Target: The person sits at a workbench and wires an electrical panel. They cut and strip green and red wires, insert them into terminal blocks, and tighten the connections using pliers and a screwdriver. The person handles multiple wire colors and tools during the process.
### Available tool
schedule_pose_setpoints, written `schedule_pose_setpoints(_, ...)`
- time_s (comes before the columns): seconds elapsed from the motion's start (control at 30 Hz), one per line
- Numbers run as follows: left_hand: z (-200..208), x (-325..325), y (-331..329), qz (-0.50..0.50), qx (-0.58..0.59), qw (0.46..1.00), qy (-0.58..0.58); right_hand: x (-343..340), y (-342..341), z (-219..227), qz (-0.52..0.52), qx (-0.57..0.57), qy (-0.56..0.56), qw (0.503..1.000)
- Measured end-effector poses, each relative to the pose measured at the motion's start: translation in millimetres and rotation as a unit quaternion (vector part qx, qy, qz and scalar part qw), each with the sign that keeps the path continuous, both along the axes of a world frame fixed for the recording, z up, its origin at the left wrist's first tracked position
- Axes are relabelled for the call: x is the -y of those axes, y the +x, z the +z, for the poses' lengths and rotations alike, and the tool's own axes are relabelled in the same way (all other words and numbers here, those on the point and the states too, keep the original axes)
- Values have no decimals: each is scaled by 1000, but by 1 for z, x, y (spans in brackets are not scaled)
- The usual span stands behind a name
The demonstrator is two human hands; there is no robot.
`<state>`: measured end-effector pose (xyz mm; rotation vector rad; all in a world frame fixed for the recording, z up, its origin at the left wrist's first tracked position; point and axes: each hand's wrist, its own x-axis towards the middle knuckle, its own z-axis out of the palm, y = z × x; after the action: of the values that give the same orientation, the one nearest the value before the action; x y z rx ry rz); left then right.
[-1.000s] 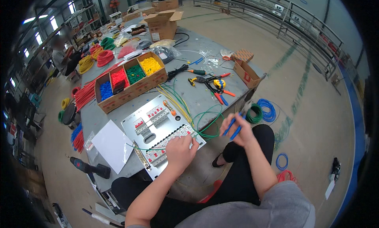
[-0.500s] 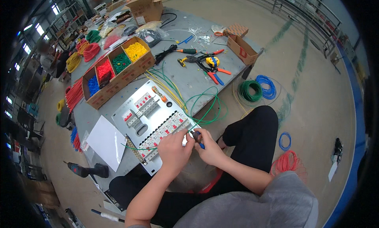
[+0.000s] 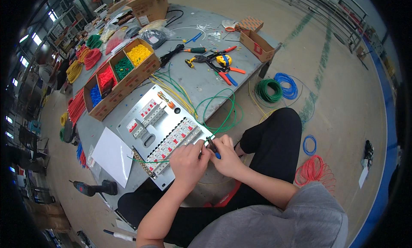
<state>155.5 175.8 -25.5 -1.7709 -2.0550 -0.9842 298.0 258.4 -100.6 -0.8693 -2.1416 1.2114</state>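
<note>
Green wire (image 3: 161, 161): crosses the low end of the metal plate and runs into the left hand; green also shows at the pliers, and whether it is severed there cannot be told.
Left hand (image 3: 189, 162): at half past four from the plate's middle, thumb and fingers pinched together on the wire, the exact contact hidden.
Right hand (image 3: 225, 155): at four o'clock, fingers clamped round the blue-handled pliers (image 3: 213, 148), whose head meets the wire just beside the left hand.
Metal plate (image 3: 167, 122): lies tilted on the near edge of the workbench (image 3: 201, 82), partly under the left hand.
Breaker row (image 3: 174, 143): mounting looks done; apart from the green wire near its low end, no fitted wire can be made out, so most of the wiring seems left.
Upper breakers (image 3: 152, 112): seated in two groups toward eleven o'clock, apparently unwired as well.
Brass terminal strip (image 3: 142, 162): fixed at half past seven; the wire's free-looking end passes over it, joined or not being unclear.
Green loops (image 3: 234, 112): slack at two o'clock, off the bench edge.
Divided cardboard box (image 3: 128, 87): at eleven o'clock, with blue, red, green and yellow small parts.
White sheet (image 3: 112, 155): at eight o'clock.
Cordless drill (image 3: 95, 188): beyond it, also at eight.
Hand tools (image 3: 225, 76): heaped at one o'clock.
Green coil (image 3: 268, 91): on the floor at two o'clock.
</note>
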Motion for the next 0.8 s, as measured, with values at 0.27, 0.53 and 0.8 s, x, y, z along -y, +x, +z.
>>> schedule_pose_setpoints(0.27,3,0,1,-9,-13,1000,20,1,0,-13,-11,-89,-100,991)
schedule_pose_setpoints(0.53,7,12,2,-84,-35,996,-24,-14,11,6,144,-302,-364,869)
schedule_pose_setpoints(0.8,7,20,-17,-80,-24,996,-43,-35,19,15,117,-330,-281,894)
